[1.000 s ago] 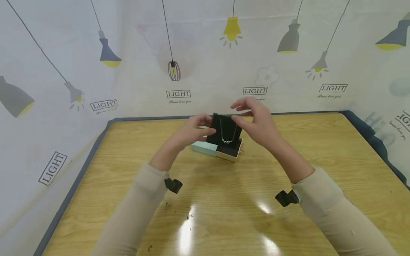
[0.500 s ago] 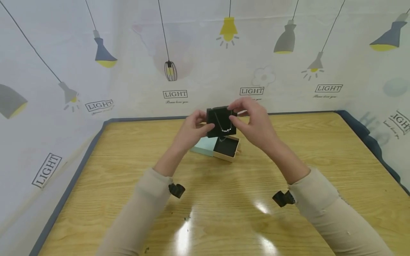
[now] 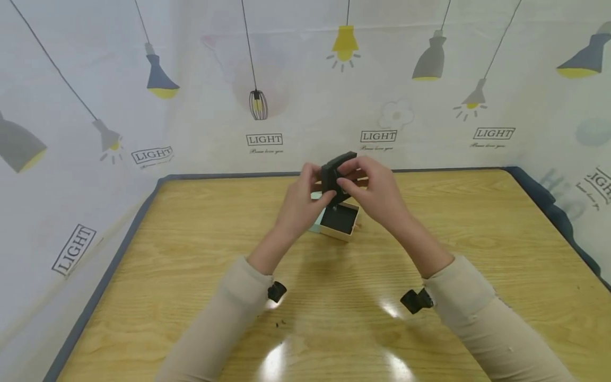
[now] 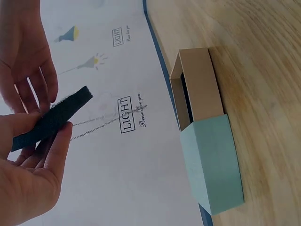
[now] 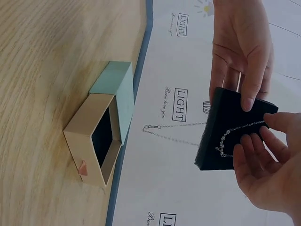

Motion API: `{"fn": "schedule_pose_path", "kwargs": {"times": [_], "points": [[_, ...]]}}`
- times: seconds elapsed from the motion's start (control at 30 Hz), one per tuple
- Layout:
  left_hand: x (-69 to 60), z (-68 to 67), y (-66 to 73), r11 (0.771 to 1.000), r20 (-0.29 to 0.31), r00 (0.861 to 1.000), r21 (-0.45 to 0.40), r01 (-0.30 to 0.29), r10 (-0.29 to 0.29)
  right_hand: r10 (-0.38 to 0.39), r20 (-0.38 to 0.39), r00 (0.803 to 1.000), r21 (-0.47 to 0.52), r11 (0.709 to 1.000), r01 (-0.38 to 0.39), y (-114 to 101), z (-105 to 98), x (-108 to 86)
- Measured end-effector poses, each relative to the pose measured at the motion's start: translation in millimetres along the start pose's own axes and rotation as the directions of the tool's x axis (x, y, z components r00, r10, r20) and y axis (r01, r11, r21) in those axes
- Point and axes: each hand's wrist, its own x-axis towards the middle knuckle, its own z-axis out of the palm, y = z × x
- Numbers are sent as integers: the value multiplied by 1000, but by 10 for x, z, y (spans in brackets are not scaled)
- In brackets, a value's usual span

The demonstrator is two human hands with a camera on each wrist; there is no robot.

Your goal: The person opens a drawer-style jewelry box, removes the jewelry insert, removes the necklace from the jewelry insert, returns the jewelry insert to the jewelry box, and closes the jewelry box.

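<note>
A square black jewelry pad (image 5: 225, 110) is raised above the table, tilted. A silver necklace (image 5: 223, 140) lies across its face with small beads along the middle, and the rest of its chain hangs down behind the pad. My left hand (image 3: 303, 204) grips the pad by its left side, thumb on the front face. At the opposite edge my right hand (image 3: 379, 188) pinches the necklace chain against the pad. Below stands a small drawer box, its beige drawer (image 5: 82, 127) pulled partway out of a mint sleeve (image 5: 117, 80). The drawer has a black lining.
The box rests on a wood-grain table (image 3: 215, 228) near its back edge. A white cloth (image 3: 305, 63) printed with lamps and "LIGHT" hangs behind and at the sides. Small dark specks (image 3: 280, 322) mark the table in front.
Both hands have lifted the pad off the box and turned it from facing forward to nearly edge-on. My right hand has come in and taken hold of the necklace chain.
</note>
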Motion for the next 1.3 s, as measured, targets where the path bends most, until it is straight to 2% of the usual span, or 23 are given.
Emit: {"fn": "schedule_pose_path", "kwargs": {"times": [0.23,0.47,0.6,0.9,1.3], "points": [[-19,36,26,996,11,1000,81,28,-29,28,-30,999,-10,1000,-28,35,49,-5],[-40,48,60,981,19,998,190,49,-53,29,-65,997,-29,999,-31,85,88,17],[-43,52,59,974,22,998,222,46,-52,34,-70,997,-40,999,-37,103,94,17],[-48,56,42,968,16,998,245,58,-64,63,-54,997,-18,998,-64,121,106,25],[-44,23,8,969,3,997,235,75,-78,83,-34,996,16,996,-83,113,112,47]]}}
